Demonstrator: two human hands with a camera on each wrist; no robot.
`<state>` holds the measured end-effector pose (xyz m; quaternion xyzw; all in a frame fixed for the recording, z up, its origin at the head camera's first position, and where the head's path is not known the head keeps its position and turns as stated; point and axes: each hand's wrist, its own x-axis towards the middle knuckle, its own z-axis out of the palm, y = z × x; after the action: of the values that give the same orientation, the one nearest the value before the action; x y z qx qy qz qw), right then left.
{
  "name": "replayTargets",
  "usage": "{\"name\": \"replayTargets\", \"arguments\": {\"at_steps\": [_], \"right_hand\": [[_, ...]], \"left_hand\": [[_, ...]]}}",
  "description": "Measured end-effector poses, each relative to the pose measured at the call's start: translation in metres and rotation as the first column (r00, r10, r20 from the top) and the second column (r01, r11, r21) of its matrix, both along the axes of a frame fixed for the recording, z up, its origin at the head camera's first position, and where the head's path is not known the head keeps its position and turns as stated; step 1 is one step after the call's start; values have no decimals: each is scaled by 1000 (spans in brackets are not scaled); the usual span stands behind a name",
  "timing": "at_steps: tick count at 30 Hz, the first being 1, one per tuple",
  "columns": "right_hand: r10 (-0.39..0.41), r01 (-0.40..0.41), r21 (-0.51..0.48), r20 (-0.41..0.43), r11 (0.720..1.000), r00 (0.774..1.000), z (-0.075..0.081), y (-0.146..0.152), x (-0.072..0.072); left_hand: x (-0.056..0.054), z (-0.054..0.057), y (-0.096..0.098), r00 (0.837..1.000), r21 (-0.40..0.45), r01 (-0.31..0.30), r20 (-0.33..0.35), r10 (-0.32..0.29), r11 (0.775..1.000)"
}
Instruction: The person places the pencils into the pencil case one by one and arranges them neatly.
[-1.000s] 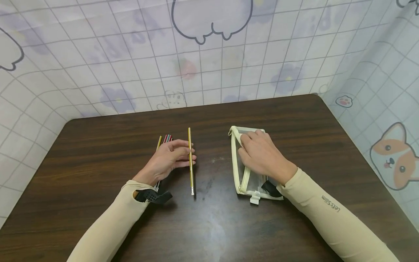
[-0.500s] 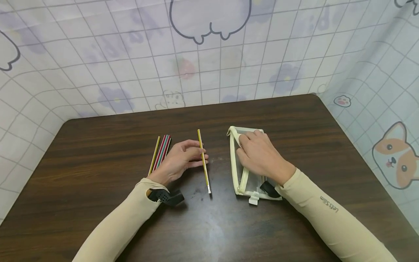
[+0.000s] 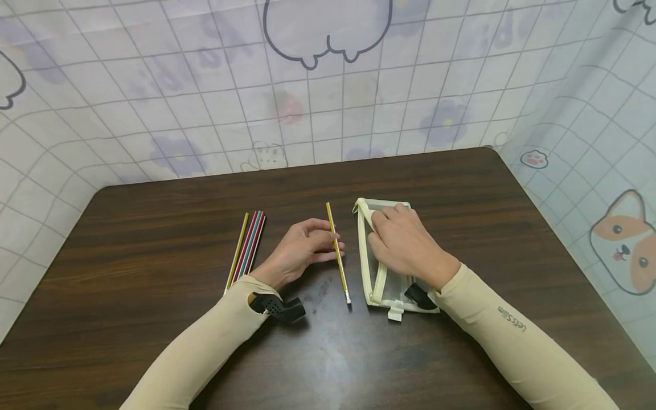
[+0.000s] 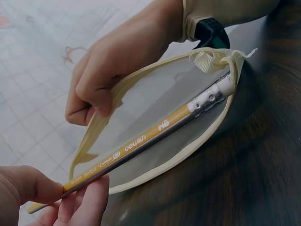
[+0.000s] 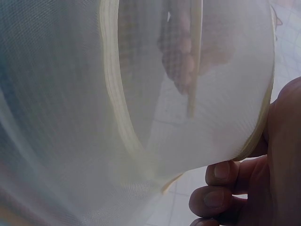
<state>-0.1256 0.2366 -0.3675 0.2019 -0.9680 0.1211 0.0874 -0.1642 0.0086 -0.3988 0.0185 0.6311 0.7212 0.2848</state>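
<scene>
Left hand (image 3: 296,252), forearm (image 3: 205,347) angled in, pinches the yellow pencil (image 3: 340,265), thumb and fingers closed on its shaft; the pencil slants over the bench (image 3: 138,245), just left of the mesh pouch (image 3: 364,262). And the right hand (image 3: 408,245), knuckles up, grips that pouch's edge with curled fingers!

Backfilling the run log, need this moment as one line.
left grip: yellow pencil, pinched | right grip: edge of pouch, held | pouch: open | held pencil: outside pouch | other pencils: on table
</scene>
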Motion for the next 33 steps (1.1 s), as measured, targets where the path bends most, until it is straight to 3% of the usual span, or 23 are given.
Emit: {"name": "replayTargets", "arguments": {"at_steps": [7, 17, 25, 33], "right_hand": [[-1, 1, -2, 9, 1000, 1000, -2, 0, -1], [3, -3, 8, -1, 1000, 1000, -4, 1, 0], [7, -7, -2, 2, 1000, 1000, -2, 0, 0], [11, -11, -1, -4, 1000, 1000, -2, 1, 1]], "left_hand": [[-1, 0, 11, 1000, 26, -11, -13, 11, 1000], [0, 0, 28, 996, 46, -90, -10, 90, 995], [1, -3, 38, 997, 50, -82, 2, 82, 995], [6, -2, 46, 999, 26, -32, 16, 32, 999]]}}
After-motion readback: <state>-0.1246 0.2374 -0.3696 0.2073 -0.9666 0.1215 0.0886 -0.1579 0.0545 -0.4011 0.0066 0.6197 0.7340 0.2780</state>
